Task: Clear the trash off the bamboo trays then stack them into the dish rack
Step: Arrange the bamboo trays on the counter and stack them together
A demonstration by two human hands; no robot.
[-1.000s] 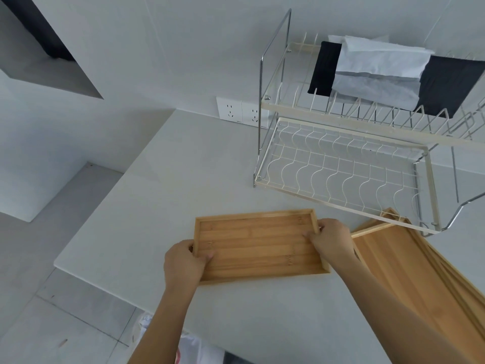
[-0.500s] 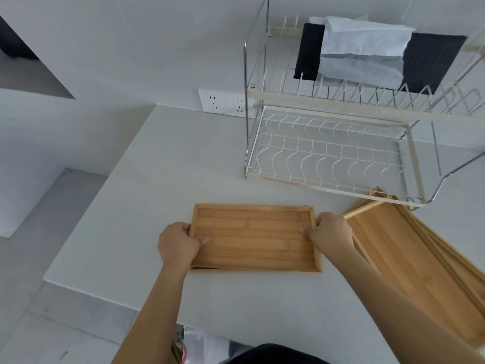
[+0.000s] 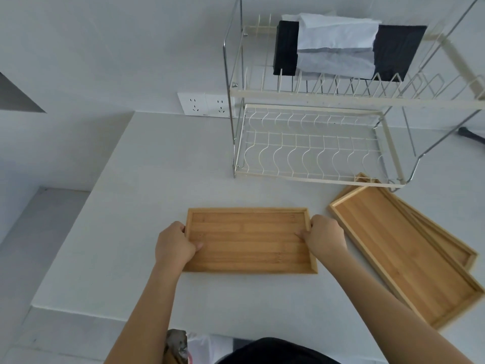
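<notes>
A small bamboo tray [image 3: 249,240] lies level in front of me over the white counter, with nothing in it. My left hand [image 3: 173,245] grips its left short edge, thumb inside the rim. My right hand [image 3: 325,236] grips the right short edge the same way. To the right, a larger bamboo tray [image 3: 404,253] lies slanted on top of another tray [image 3: 446,243], of which only an edge shows. The two-tier wire dish rack [image 3: 315,177] stands behind the trays, its lower tier bare.
A black and white folded cloth [image 3: 341,48] rests on the rack's upper tier. A wall socket [image 3: 204,104] sits left of the rack. The counter's front edge [image 3: 78,311] runs near my body, with a bag [image 3: 181,345] below it.
The small tray has turned from a slight tilt to square in front of me, still held at both ends. The view has dropped a little toward the counter.
</notes>
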